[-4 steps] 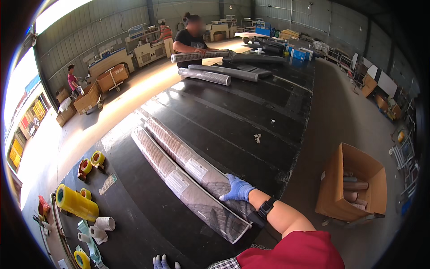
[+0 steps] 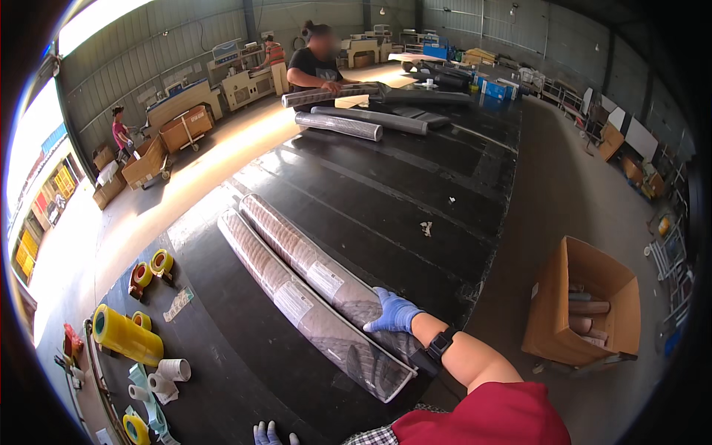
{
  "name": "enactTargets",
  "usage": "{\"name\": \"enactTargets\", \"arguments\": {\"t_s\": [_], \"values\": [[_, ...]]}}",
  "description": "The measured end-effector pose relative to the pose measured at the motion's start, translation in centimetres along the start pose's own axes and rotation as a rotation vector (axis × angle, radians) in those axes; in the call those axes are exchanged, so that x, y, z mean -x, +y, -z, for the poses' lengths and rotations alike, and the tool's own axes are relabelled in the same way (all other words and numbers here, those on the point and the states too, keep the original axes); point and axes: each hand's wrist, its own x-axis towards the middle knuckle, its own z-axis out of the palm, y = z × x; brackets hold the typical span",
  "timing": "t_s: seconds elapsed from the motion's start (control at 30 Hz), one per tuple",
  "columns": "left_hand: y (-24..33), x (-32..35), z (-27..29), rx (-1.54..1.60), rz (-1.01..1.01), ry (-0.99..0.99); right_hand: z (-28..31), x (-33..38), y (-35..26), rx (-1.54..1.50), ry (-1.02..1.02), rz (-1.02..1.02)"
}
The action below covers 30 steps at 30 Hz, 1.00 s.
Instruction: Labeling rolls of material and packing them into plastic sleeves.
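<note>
Two long rolls of pale, wood-patterned sheet in clear plastic wrap lie side by side on the black table. Each bears a white label. My right hand (image 2: 395, 313), in a blue glove, is on the near part of the right roll (image 2: 294, 245), thumb across its top and fingers bent over its far side. The left roll (image 2: 278, 285) lies against it, untouched by that hand. At the bottom edge, only the gloved fingertips of my left hand (image 2: 274, 434) show, spread apart and low over the table (image 2: 222, 348), holding nothing visible.
Tape rolls (image 2: 161, 261), a large yellow film roll (image 2: 127, 335) and white paper rolls (image 2: 174, 369) stand along the left table edge. A cardboard box (image 2: 545, 326) holding several rolls stands at the right. Across the table a co-worker (image 2: 315, 65) handles dark rolls (image 2: 337, 126).
The co-worker's hand and the near end of their roll have dipped slightly. My hands and the two plastic-wrapped rolls have not visibly moved.
</note>
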Motion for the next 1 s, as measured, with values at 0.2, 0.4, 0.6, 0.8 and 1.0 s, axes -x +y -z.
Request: {"name": "enactTargets", "arguments": {"t_s": [0.2, 0.4, 0.6, 0.8, 1.0], "values": [[0.01, -0.03, 0.0, 0.005, -0.001, 0.004, 0.26, 0.2, -0.27, 0.004, -0.014, 0.002], [0.06, -0.07, 0.07, 0.004, 0.007, -0.012, 0.05, 0.06, -0.05, 0.0, -0.006, 0.0], [-0.06, -0.02, 0.06, -0.002, 0.016, -0.029, 0.0, 0.04, -0.04, -0.008, 0.003, 0.008], [0.05, -0.05, -0.04, 0.004, 0.018, -0.027, 0.05, 0.03, 0.12, -0.008, 0.006, 0.01], [-0.29, 0.14, -0.34, 0.014, 0.005, 0.001, -0.05, -0.04, 0.03, 0.001, 0.011, 0.017]]}}
